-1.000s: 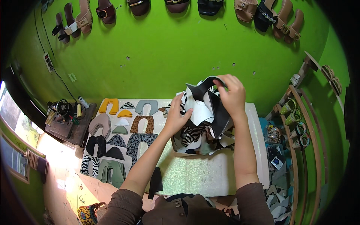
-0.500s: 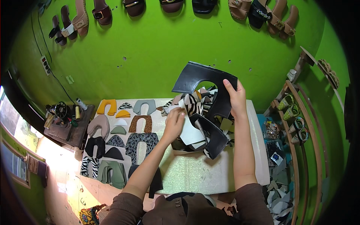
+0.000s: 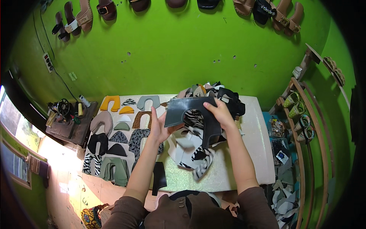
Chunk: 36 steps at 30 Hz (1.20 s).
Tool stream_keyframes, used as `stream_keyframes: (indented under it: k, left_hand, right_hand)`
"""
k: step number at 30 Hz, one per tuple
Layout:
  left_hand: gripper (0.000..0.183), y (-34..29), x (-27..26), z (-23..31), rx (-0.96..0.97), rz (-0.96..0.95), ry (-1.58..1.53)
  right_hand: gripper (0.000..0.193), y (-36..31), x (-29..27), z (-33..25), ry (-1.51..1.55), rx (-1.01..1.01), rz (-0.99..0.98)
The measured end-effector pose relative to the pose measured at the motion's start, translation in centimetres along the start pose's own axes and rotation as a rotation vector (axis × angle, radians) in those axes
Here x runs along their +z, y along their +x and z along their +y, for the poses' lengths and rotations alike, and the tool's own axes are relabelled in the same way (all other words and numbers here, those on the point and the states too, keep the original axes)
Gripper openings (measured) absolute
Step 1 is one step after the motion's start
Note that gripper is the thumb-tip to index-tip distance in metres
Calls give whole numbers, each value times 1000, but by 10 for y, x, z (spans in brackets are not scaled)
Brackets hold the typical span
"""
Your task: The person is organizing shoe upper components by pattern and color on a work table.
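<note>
Since half a second ago, the glossy black, arch-shaped, leather-like sheet (image 3: 188, 103) has come down lower, and the bare left hand (image 3: 159, 129) has shifted from the scraps to the sheet's left end. Behind everything stands a bright green painted wall (image 3: 171, 57). Against it is a wide, pale, glittery tabletop (image 3: 251, 152). At the table's back lies a heap of mixed black, beige and zebra-striped scraps (image 3: 231, 100); the sheet is held above the table, in front of this heap. The bare right hand (image 3: 223, 114) pinches the sheet's upper right corner, thumb on top. The left hand is open, thumb raised, fingers partly hidden beneath; whether they touch, I cannot tell. Below hang loose white and zebra-striped pieces (image 3: 189, 149). Leftward lies a mustard-yellow U-shaped piece (image 3: 110, 102).
</note>
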<state>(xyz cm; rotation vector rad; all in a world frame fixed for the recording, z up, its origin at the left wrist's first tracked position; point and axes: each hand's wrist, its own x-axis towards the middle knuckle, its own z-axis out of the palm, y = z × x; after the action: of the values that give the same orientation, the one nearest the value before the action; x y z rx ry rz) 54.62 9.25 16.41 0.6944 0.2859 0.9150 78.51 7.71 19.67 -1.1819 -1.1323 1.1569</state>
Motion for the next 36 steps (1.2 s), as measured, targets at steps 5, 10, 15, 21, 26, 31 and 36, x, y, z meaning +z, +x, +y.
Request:
stream_keyframes:
  k: [5, 10, 15, 21, 26, 31, 36]
  left_hand:
    - [37, -23, -14, -14, -120, 229, 178]
    - [29, -36, -19, -23, -59, 268, 149]
    - [29, -61, -40, -24, 126, 340, 41]
    - [29, -92, -69, -29, 217, 389, -121]
    - [28, -105, -69, -23, 198, 388, -81]
    - [28, -117, -77, 2, 204, 418, -132]
    - [28, -127, -73, 18, 186, 388, -132]
  right_hand:
    - [31, -9, 11, 27, -256, -230, 5]
    - [39, -34, 41, 14, -789, -637, 245]
    - [39, -87, 73, 51, -935, -932, 198]
    - [42, -147, 101, 114, -1207, -676, -256]
    - [38, -140, 98, 121, -1308, -650, -88]
    - [21, -129, 95, 86, -990, -566, 262]
    - [11, -123, 86, 50, -754, -419, 490]
